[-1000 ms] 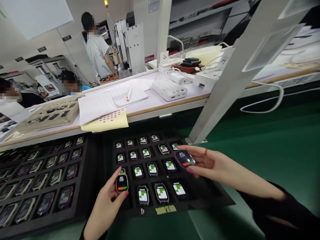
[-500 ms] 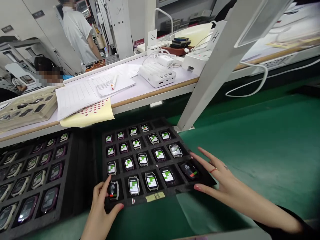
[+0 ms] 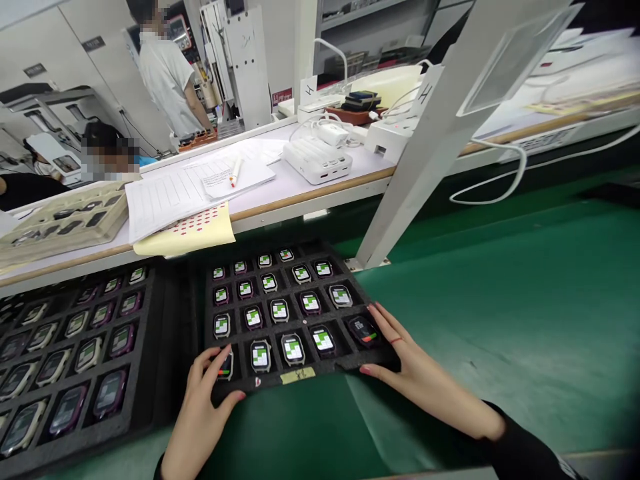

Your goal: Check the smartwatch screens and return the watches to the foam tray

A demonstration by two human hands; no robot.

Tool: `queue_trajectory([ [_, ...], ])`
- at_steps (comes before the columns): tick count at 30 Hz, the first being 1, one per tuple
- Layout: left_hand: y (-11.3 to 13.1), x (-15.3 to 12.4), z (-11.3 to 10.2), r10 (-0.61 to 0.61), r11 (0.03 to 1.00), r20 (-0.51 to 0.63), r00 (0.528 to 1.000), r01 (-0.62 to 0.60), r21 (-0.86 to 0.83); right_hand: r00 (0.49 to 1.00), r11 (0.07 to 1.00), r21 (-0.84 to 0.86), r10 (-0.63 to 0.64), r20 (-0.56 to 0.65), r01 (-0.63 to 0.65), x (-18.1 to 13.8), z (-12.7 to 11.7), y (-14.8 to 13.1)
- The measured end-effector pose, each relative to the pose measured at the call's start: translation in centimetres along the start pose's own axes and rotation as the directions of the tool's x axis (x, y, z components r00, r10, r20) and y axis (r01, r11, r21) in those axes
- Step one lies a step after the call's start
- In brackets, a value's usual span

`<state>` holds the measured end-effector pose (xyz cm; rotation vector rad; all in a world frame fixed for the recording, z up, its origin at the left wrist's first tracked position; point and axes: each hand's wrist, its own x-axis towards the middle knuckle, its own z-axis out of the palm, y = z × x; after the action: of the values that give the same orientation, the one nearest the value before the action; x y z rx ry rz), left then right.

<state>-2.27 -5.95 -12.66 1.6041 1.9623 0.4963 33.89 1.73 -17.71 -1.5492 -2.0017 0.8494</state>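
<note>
A black foam tray with rows of smartwatch bodies lies on the green table. Most screens are lit with green and white blocks, like the watch in the front row. Both front corner watches, the right one and the left one, show dark screens with a red and green bar. My left hand grips the front left corner, its fingertips partly covering the watch there. My right hand clasps the front right corner, fingers along the side and thumb at the front edge.
Left of it stands another black tray of watches with unlit screens. A shelf behind carries papers, a white charger box and a beige parts tray. A slanted white post rises behind the tray. Two people are beyond.
My right hand has closed in on the tray's right corner, its fingers now together against the side. The tray has shifted slightly left and away in view. My left hand stays at its corner.
</note>
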Motion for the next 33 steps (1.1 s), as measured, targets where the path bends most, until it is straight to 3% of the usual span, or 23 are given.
queue_trajectory([
  [6, 2.8, 2.1, -1.0, 0.286, 0.948, -0.016, 0.958, -0.28, 0.15, 1.0, 1.0, -0.021, -0.014, 0.004, 0.014, 0.6, 0.3, -1.5],
  [9, 3.9, 3.4, -1.1, 0.381, 0.886, 0.037, 0.924, -0.376, 0.272, 0.996, 0.997, -0.039, -0.065, -0.065, 0.062, 1.0, 0.0, -2.7],
  [16, 5.5, 5.1, -1.3, 0.391, 0.786, 0.229, 0.891, -0.453, 0.42, 0.974, 0.977, 0.03, -0.209, -0.084, 0.212, 2.3, 0.1, -6.8],
  [25, 6.5, 6.0, -1.1, 0.385, 0.711, 0.276, 0.881, -0.473, 0.521, 0.876, 0.856, 0.184, -0.476, -0.079, 0.482, 4.2, 0.7, -12.3],
  [30, 7.3, 6.5, -0.8, 0.425, 0.679, 0.321, 0.847, -0.532, 0.506, 0.814, 0.778, 0.252, -0.574, -0.087, 0.576, 6.1, 0.7, -14.8],
  [33, 6.6, 7.0, -1.0, 0.47, 0.683, 0.337, 0.816, -0.578, 0.446, 0.806, 0.751, 0.308, -0.581, -0.111, 0.584, 6.7, 1.1, -15.1],
])
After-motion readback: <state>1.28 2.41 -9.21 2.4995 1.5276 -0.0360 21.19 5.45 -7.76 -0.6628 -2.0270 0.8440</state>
